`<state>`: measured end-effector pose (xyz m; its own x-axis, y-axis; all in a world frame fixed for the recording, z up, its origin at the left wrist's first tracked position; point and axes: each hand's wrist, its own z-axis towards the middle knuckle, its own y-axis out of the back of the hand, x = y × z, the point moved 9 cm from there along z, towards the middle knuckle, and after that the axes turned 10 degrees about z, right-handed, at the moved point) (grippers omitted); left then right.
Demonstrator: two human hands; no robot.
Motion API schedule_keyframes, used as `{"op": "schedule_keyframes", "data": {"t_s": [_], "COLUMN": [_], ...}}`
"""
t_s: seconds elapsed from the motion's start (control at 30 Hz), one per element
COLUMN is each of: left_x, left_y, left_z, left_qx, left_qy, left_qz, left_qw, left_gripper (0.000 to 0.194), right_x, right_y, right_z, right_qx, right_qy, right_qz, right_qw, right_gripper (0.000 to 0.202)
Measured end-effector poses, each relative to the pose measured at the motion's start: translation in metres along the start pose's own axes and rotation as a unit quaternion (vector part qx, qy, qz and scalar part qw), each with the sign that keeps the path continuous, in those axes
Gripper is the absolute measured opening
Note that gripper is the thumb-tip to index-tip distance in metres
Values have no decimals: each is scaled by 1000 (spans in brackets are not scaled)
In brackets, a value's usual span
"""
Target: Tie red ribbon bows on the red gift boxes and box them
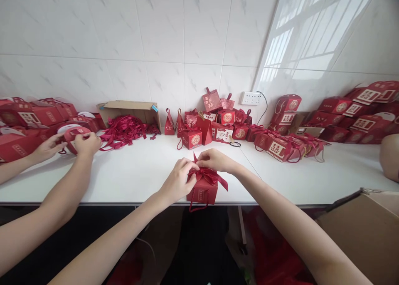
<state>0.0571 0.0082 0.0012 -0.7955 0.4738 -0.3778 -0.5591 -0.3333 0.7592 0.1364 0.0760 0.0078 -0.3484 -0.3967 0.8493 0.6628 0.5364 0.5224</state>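
Note:
A red gift box (208, 191) stands at the table's front edge, a twisted cord handle hanging down its near side. Across its top lies a red ribbon bow (209, 175), one tail sticking out to the right. My left hand (181, 177) pinches the ribbon at the bow's left side, fingertips closed on it. From the far right, my right hand (215, 160) also grips the ribbon, thumb and fingers together near the knot. The fingertips partly cover the knot.
At left, a co-worker's hands (84, 142) handle another red box (75, 137). Behind stand a cardboard box (129, 106) with heaped red ribbons (124, 129), several small gift boxes (192, 138) and a power strip (251, 98). Stacked red boxes (335, 106) and a large carton (361, 231) are at right.

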Motion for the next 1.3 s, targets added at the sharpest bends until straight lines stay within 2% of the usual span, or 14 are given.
{"op": "schedule_keyframes", "data": {"t_s": [0.1, 0.3, 0.43, 0.53, 0.6, 0.67, 0.73, 0.8, 0.93, 1.07, 1.13, 1.2, 1.23, 1.3], "left_x": [-5, 4, 8, 11, 12, 13, 12, 12, 10, 14, 16, 16, 16, 14], "left_y": [-7, -17, -22, -22, -22, -22, -22, -22, -23, -23, -23, -23, -23, -22], "left_z": [4, 14, 15, 14, 13, 13, 14, 15, 17, 16, 16, 17, 17, 19], "left_qx": [30, 46, 66, 69, 71, 72, 70, 70, 80, 86, 85, 81, 80, 76], "left_qy": [-9, 36, 58, 74, 80, 85, 89, 91, 87, 103, 118, 126, 126, 124], "left_qz": [-24, -36, -45, -55, -66, -75, -83, -88, -88, -104, -112, -116, -119, -122], "left_qw": [999, 998, 995, 993, 992, 991, 990, 989, 989, 985, 983, 982, 982, 982], "left_gripper": [26, 17, 14, 14, 15, 16, 17, 17, 18, 20, 20, 20, 21, 21], "right_x": [-4, -10, -14, -20, -31, -48, -57, -58, -54, -43, -34, -20, -14, -10], "right_y": [4, 3, 20, 39, 41, 29, 14, 12, 37, 51, 60, 60, 54, 34], "right_z": [0, 11, 15, -5, -24, -44, -59, -63, -38, -13, -22, -46, -58, -73], "right_qx": [-27, -43, -142, -218, -189, -85, 14, 36, -45, -117, -225, -325, -344, -316], "right_qy": [-3, 0, 7, -24, -90, -157, -176, -157, -100, -42, -23, 8, 18, 7], "right_qz": [26, 22, -21, -72, -118, -114, -50, 6, 14, -59, -117, -159, -171, -180], "right_qw": [999, 999, 990, 973, 971, 977, 983, 987, 994, 990, 967, 932, 923, 931], "right_gripper": [14, 15, 9, 24, 41, 51, 48, 38, 26, 17, 22, 29, 28, 31]}}
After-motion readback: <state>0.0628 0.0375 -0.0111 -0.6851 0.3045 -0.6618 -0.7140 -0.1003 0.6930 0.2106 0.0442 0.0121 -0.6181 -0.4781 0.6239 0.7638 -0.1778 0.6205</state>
